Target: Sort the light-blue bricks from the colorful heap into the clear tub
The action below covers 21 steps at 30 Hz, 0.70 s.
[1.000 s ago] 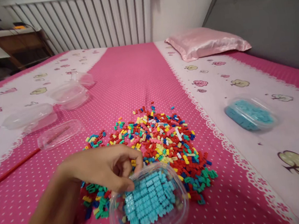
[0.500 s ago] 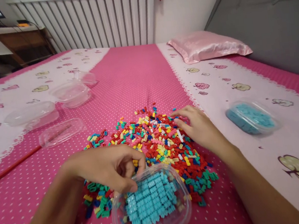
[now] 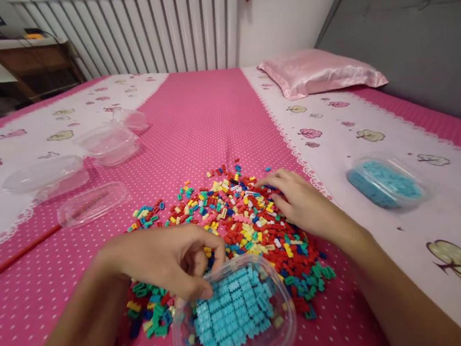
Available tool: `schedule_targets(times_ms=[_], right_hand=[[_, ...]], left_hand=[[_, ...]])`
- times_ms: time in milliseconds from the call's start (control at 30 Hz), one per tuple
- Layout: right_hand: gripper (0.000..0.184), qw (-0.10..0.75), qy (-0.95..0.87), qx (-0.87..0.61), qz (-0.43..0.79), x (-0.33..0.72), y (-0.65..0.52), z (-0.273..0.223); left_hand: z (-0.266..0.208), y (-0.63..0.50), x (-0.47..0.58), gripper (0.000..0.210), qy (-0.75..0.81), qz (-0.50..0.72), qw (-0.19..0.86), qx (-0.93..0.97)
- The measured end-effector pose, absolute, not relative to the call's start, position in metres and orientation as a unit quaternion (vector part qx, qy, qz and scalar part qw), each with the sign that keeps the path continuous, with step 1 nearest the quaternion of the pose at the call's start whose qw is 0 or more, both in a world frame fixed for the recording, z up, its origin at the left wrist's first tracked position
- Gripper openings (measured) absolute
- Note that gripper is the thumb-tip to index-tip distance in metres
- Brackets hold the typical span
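Small interlocking plastic bricks point(image 3: 236, 222) in red, yellow, green, blue, pink and white lie in a loose pile. At its near edge, a clear plastic container point(image 3: 288, 330) holds neat rows of turquoise bricks point(image 3: 233, 311). My left hand point(image 3: 178, 262) has its thumb and curled fingers closed at the container's far-left rim; the fingertips are partly hidden behind it. At the pile's right side, my right hand point(image 3: 300, 198) reaches in with thumb and index finger apart, touching the bricks. Nothing is visibly gripped there, though the palm side is hidden.
On the right stands another clear container point(image 3: 387, 180) of turquoise bricks. Several clear containers point(image 3: 106, 145) and a clear lid point(image 3: 95, 204) are at the left, beside a red stick point(image 3: 19, 255). A pink pillow point(image 3: 321, 71) lies on the bed's far right.
My right hand has shifted slightly down and left over the pile. A long white brick beside its thumb is no longer visible. My left hand and the container have stayed put.
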State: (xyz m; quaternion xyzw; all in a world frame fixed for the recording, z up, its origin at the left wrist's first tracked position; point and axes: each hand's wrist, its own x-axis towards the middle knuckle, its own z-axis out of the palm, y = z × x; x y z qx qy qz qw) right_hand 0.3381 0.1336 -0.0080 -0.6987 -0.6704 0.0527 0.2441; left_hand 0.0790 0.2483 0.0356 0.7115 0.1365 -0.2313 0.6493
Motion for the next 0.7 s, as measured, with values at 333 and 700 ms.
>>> schedule_targets(times_ms=[333, 700], right_hand=[[0.025, 0.187, -0.708, -0.679, 0.050, 0.322, 0.141, -0.009], [0.028, 0.218, -0.669, -0.707, 0.066, 0.343, 0.137, -0.011]], left_hand=[[0.037, 0.248, 0.080, 0.027, 0.142, -0.239, 0.639, 0.717], [0.037, 0.249, 0.080, 0.030, 0.141, -0.238, 0.630, 0.725]])
